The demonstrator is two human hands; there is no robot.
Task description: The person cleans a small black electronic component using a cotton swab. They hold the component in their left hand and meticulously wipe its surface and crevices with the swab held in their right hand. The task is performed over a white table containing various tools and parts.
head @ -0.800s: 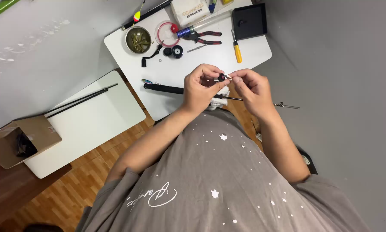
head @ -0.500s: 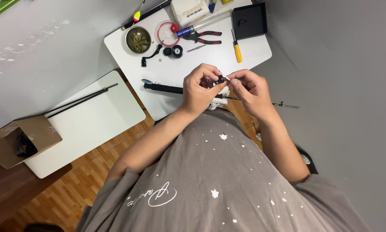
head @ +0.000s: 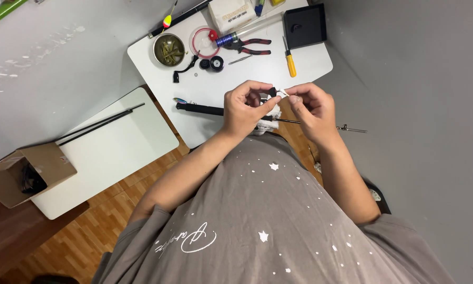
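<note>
Person is wearing a grey-brown short-sleeved t-shirt, loose fit. White stars and small white dots are showing scattered across the front, plus a white cursive script mark. Forearms are showing bare; no watch or rings visible.

A white printed packet lay at the far edge of the white table, beside a black square box at its far right corner. An open brown cardboard box sat left of the lower white table.
</note>
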